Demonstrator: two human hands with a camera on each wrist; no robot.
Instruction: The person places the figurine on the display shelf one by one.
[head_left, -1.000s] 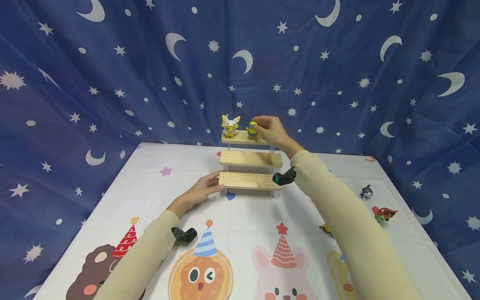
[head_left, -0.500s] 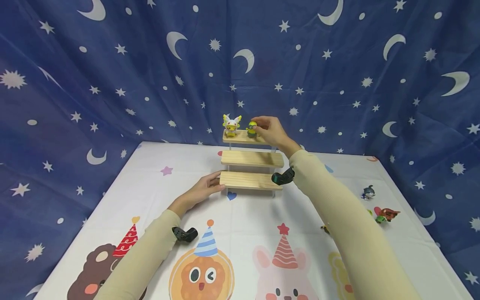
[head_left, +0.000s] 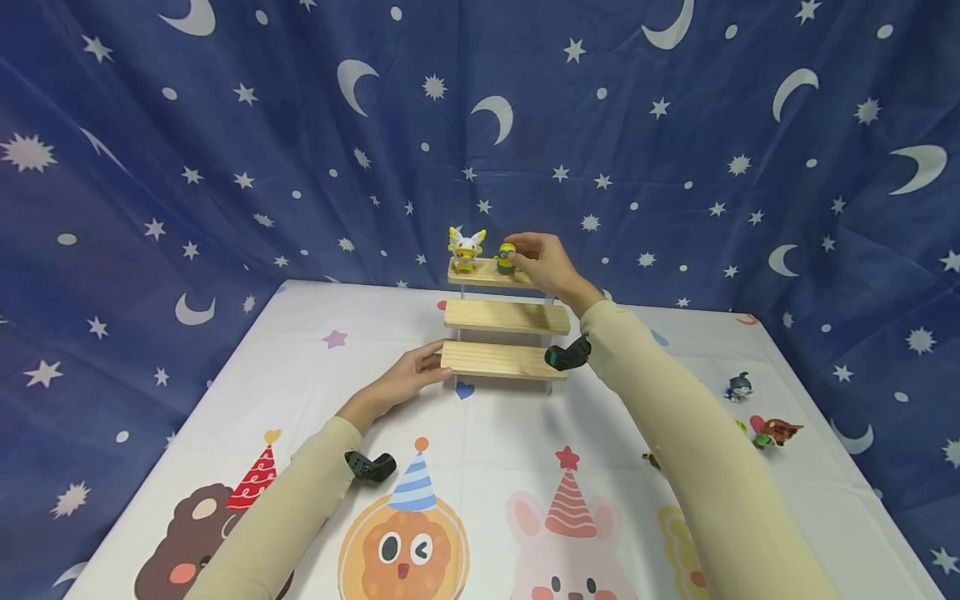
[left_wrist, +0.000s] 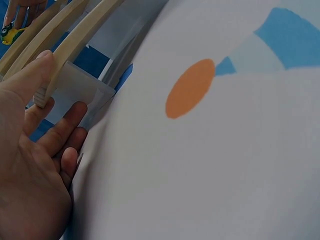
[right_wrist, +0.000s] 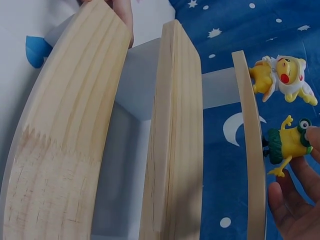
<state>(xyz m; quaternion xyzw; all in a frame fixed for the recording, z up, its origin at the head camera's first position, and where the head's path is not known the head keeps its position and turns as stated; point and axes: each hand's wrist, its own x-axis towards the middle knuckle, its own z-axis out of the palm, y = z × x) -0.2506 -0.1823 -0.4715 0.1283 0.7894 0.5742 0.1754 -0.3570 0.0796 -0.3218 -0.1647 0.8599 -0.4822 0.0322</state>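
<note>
A three-tier wooden display shelf (head_left: pixel 504 358) with clear supports stands toward the back of the table. At the left end of its lowest board is my left hand (head_left: pixel 402 377), gripping the board with the thumb above and a finger below. My right hand (head_left: pixel 547 262) pinches a yellow Minion figure (right_wrist: pixel 290 142) by the head, over the top board. The figure is upright, with a green skirt, and its feet are at the board's surface. Left of it on the same board stands a yellow figure in a white eared hood (head_left: pixel 465 248), apart from the Minion.
On the table at the right lie a dark-topped figure (head_left: pixel 738 386) and a reddish-brown and green one (head_left: pixel 776 432). Another small figure (head_left: pixel 651 459) is partly hidden by my right sleeve (head_left: pixel 697 433). A blue starry curtain (head_left: pixel 300 108) hangs behind the table.
The head view has shifted slightly. Both hands keep their places, the left at the lowest board and the right on the Minion figure.
</note>
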